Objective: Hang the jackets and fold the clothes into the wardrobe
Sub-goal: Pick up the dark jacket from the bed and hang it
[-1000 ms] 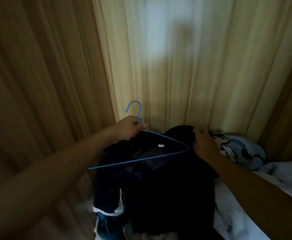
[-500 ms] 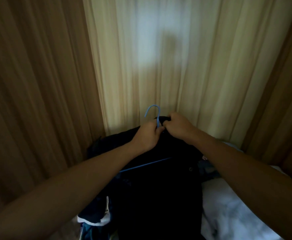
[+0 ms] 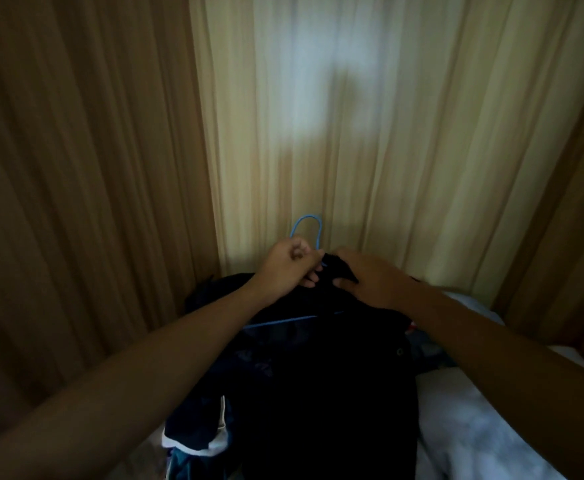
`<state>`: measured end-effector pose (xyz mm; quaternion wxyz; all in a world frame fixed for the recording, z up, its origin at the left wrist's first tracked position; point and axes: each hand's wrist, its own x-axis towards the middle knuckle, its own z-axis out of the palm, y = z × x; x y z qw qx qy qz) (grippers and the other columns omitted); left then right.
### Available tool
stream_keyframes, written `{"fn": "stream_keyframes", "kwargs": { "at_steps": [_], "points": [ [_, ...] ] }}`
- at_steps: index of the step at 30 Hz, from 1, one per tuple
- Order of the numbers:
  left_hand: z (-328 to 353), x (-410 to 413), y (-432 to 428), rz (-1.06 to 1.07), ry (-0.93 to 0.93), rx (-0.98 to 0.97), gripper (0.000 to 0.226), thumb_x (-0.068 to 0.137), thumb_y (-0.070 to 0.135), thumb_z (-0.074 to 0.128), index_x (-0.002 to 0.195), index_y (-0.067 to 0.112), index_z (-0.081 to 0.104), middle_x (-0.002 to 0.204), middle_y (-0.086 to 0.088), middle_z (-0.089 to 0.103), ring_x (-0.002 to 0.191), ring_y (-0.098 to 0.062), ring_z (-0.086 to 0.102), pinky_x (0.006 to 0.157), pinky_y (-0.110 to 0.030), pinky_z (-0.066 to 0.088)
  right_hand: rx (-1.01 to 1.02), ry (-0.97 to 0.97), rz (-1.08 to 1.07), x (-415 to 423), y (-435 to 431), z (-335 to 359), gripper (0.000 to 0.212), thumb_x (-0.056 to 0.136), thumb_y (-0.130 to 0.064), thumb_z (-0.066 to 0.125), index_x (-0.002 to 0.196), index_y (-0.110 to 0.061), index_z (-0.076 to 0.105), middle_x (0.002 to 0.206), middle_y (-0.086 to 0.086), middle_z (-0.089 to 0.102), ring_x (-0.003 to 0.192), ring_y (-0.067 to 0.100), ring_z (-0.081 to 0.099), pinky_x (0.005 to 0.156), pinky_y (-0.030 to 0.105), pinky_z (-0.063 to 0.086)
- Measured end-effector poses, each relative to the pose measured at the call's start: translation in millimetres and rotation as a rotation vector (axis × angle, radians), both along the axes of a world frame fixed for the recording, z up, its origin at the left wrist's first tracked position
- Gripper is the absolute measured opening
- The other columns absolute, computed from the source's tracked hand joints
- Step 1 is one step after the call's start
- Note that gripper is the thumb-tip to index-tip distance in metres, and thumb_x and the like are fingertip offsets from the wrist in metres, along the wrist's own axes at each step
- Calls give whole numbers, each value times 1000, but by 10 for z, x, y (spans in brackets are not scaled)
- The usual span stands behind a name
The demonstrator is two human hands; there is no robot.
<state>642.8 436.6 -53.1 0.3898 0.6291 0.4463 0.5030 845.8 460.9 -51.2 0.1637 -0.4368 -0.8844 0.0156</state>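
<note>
The dark jacket hangs at centre, draped over a blue wire hanger. The left hand grips the hanger's neck; the right hand pinches the collar beside it, probably seating the jacket. The next move likely calls for carrying it to a wardrobe rail, unseen among the curtains

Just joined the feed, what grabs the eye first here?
At centre, the left hand grips the neck of a thin blue wire hanger while the right hand pinches the collar of a dark jacket draped over it. Behind hangs a backlit cream curtain; a white bedsheet lies at lower right.
</note>
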Motion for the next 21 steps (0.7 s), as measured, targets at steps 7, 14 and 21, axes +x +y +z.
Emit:
{"fn": "stream_keyframes", "kwargs": {
  "at_steps": [7,14,21],
  "points": [
    [-650,-1191,381,164,591,-99,30,93,8,65,118,24,65,125,-7,68,117,-22,62,100,-25,45,-3,101,-46,239,1,-103,69,95,-75,27,131,-23,54,116,2,69,100,21,67,86,41,54],
    [-1220,-1507,434,250,972,-204,69,80,68,59,137,28,55,129,-7,65,117,-28,62,94,-43,53,130,90,-165,308,-126,-87,75,91,-77,18,130,-27,55,107,-1,71,92,21,68,76,37,54],
    [31,-1152,310,347,863,-210,41,98,40,53,115,6,70,114,-16,70,100,-32,67,83,-34,54,390,-92,-358,196,-152,66,45,105,-55,33,124,-23,59,89,7,72,76,29,68,58,34,47]
  ]
}}
